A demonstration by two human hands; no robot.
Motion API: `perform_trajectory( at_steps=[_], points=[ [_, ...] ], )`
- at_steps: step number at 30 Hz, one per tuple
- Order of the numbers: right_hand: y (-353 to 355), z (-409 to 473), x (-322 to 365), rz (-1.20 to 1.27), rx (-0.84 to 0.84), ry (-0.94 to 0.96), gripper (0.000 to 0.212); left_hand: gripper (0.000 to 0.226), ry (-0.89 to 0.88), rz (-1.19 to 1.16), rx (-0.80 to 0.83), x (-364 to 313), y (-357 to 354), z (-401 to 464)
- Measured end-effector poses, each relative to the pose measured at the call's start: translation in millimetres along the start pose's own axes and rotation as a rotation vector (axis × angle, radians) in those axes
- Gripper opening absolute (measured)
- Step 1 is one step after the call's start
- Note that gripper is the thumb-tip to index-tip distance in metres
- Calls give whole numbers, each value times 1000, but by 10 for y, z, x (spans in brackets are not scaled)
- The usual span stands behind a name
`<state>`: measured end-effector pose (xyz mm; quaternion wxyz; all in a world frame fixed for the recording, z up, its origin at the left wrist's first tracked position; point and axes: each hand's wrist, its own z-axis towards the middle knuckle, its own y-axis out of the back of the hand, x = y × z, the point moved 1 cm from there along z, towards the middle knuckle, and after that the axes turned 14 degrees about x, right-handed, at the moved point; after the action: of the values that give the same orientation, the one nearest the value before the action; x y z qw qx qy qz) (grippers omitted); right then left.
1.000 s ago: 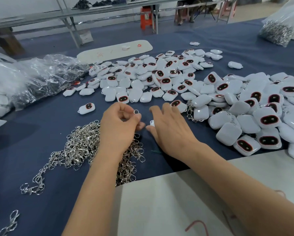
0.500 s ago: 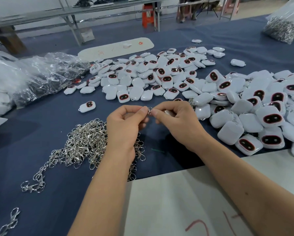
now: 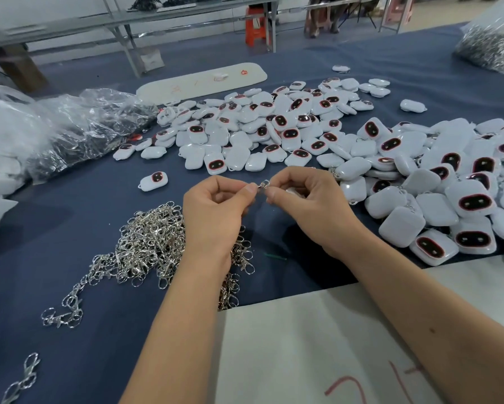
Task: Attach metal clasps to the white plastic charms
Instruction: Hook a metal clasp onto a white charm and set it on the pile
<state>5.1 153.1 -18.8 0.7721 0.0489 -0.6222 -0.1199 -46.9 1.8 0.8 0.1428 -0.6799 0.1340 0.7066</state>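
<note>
Head view: both hands are raised over the blue cloth [image 3: 70,287], just beyond the tangled heap of clasps [image 3: 148,246]. The left hand [image 3: 215,217] pinches a small metal clasp [image 3: 263,186] between thumb and forefinger; its long axis seems to run roughly left to right between the two hands, though it is too small to be sure which end points where. The right hand [image 3: 312,208] pinches the clasp's other end, and its curled fingers hold a white charm [image 3: 293,191], mostly hidden in the palm. Past the hands lie the spread-out loose charms [image 3: 274,126].

A second ago the right hand lay flat on the cloth reaching for a charm; half a second ago the fingertips had already met, and they now sit slightly higher.
</note>
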Motion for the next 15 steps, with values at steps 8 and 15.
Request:
perform_trajectory(
  at_steps=[8,15],
  points=[
    [9,-13,10,-30,-90,-3,13,14,-136,534,-4,-14,52,-28],
    [-81,-50,61,-397,-132,87,9,13,-219,601,115,-55,-14,-65]
  ],
)
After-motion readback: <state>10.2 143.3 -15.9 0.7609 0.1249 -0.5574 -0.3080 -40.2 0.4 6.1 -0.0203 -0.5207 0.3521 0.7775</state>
